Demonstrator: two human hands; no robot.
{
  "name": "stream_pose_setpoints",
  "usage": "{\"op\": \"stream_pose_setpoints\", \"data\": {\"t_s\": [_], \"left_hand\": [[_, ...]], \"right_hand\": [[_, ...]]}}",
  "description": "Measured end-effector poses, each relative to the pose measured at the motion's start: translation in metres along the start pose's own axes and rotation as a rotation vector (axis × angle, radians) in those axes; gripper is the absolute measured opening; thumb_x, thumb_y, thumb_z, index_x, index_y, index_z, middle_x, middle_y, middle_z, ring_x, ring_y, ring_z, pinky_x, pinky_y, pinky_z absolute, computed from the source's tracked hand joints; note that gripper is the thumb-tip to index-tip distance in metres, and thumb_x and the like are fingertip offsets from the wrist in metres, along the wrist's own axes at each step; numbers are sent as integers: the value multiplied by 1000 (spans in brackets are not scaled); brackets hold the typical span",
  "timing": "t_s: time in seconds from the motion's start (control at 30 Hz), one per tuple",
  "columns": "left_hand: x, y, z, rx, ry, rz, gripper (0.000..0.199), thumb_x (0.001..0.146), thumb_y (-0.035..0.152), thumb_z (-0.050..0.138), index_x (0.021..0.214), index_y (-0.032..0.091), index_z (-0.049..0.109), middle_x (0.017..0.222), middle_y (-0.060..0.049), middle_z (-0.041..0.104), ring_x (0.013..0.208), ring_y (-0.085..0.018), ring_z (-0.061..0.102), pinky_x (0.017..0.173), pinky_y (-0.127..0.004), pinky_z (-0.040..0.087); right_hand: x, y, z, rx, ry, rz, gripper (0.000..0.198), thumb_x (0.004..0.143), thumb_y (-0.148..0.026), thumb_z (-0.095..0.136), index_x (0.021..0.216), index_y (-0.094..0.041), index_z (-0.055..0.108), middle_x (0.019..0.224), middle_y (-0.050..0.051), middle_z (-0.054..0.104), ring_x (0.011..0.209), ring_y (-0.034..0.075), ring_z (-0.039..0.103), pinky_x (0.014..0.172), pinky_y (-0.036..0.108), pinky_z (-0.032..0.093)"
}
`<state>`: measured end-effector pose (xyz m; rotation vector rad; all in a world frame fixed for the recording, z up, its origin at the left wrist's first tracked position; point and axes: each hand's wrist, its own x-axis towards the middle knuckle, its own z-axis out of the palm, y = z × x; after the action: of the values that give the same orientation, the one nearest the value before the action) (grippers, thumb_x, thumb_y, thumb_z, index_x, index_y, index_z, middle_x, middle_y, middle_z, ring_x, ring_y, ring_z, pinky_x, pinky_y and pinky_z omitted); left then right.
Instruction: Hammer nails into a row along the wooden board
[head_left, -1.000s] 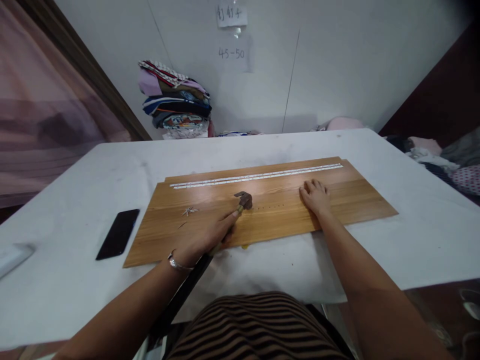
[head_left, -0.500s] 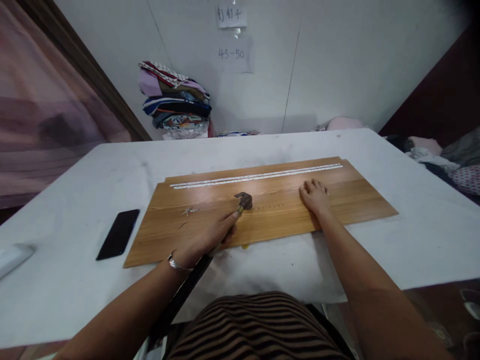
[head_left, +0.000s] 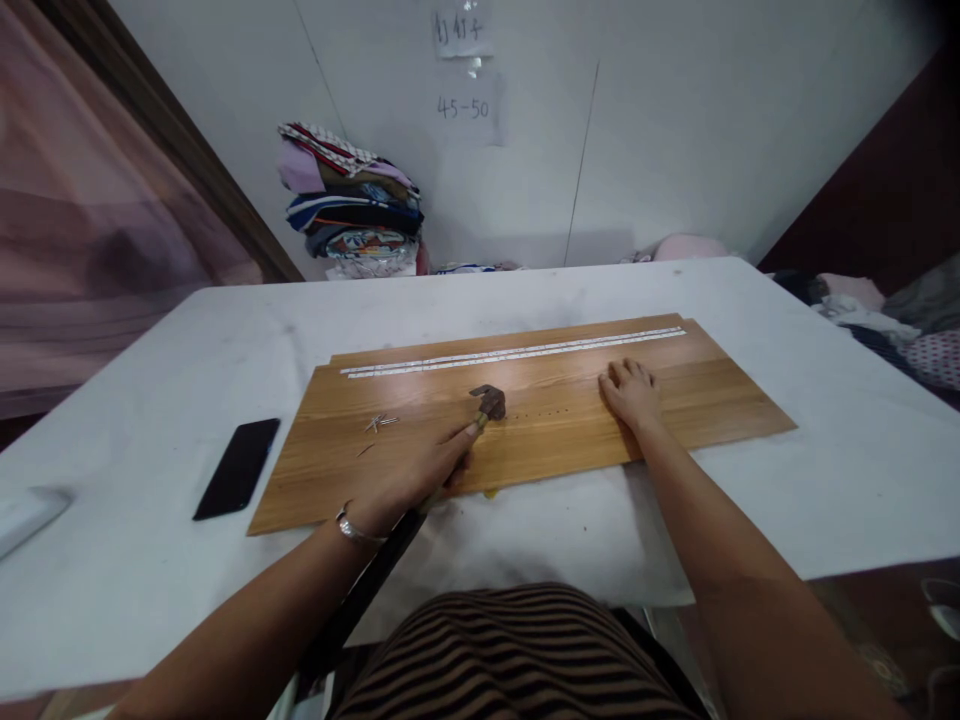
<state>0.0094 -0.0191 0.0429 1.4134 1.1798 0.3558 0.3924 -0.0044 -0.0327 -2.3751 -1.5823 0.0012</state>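
Household room or small clothing workroom, can't tell which from where I stand. Folded cloth stack (head_left: 352,205) at the bench's (head_left: 840,480) far edge, near its far left corner; loose cloth heap (head_left: 870,312) past the right edge; sheer pink curtain (head_left: 97,220) beyond the left edge. Pale wall (head_left: 675,130) with seams, handwritten paper sheets (head_left: 463,108) stuck up, one reading 45-50. Workshop touch: hammer (head_left: 491,401), loose nails (head_left: 382,423) and wooden board (head_left: 712,400) on the white-topped bench.

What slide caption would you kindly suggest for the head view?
Left hand gripping a hammer, right hand resting on a wooden board.
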Motion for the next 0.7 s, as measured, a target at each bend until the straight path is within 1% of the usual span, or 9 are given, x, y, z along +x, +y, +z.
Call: {"op": "stream_pose_setpoints", "data": {"t_s": [0.1,0.23,0.37,0.6,0.7], "left_hand": [[-2,3,-2,49,32,-8,57,92,75,49,81,21,63,55,1,51,51,-13,44,49,-28,31],[1,0,-1,62,27,-5,59,92,77,47,81,21,60,57,1,54,51,-13,44,48,-27,31],[3,-4,2,87,25,-26,60,93,78,44,80,21,58,60,0,55,50,-12,44,48,-27,33],[-2,8,0,105,29,-25,63,95,77,41,73,21,56,56,0,53,48,-12,44,47,-26,34],[-1,8,0,119,34,-23,62,95,77,41,74,21,56,57,0,54,49,-12,45,47,-26,34]], "right_hand": [[0,0,1,11,11,-4,46,101,-43,39,130,-22,69,150,16,58,139,33,46,113,53,34],[-1,0,1,11,21,-10,45,101,-43,39,128,-23,69,148,16,60,138,33,46,113,53,34],[-1,-1,0,-4,1,5,46,102,-44,39,131,-22,68,152,16,57,139,32,46,114,51,33],[-1,-1,-1,-19,-3,-5,46,103,-43,38,129,-22,69,149,16,59,139,32,47,113,51,35],[-1,0,0,-17,12,-8,45,102,-44,39,130,-23,68,150,15,58,140,32,46,113,52,35]]}}
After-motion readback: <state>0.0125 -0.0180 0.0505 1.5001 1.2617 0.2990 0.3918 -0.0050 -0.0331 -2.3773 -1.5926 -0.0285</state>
